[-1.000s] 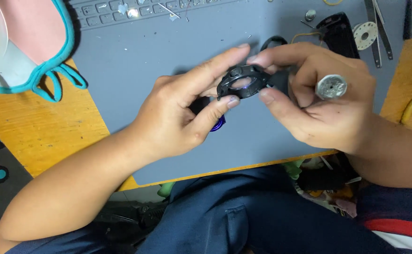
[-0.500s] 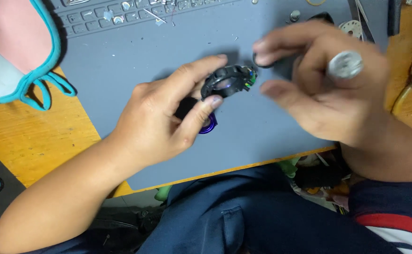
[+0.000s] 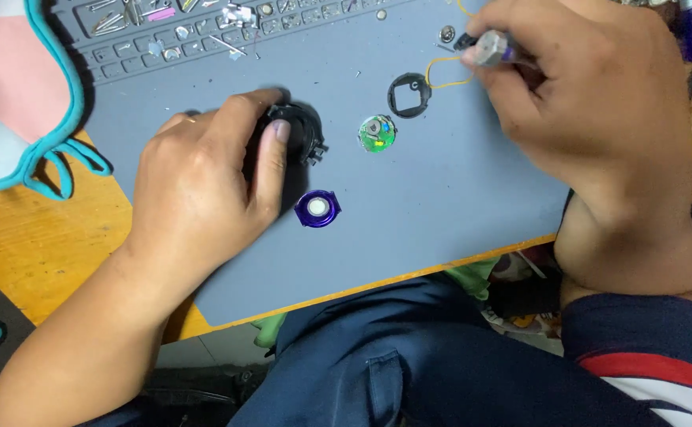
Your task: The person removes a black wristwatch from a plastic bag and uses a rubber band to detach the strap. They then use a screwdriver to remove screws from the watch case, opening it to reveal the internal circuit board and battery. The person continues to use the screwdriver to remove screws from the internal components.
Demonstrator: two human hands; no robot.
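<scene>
Pressing round black plastic housing point(image 3: 298, 130), left hand point(image 3: 204, 182) fingers clamped; right hand point(image 3: 591, 87) fingers pinching small metal cylinder point(image 3: 490, 47).

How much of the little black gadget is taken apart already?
Three parts lie loose on the grey mat: a black ring, a green circuit disc, a purple cap. The left hand presses the black housing; the right hand grips a silver tool. The housing remains whole.

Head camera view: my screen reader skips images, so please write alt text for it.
A left hand presses a black round part onto a grey mat, while the right hand grips a small metal cylinder. Between them lie a green disc, a purple cap and a black ring.
</scene>
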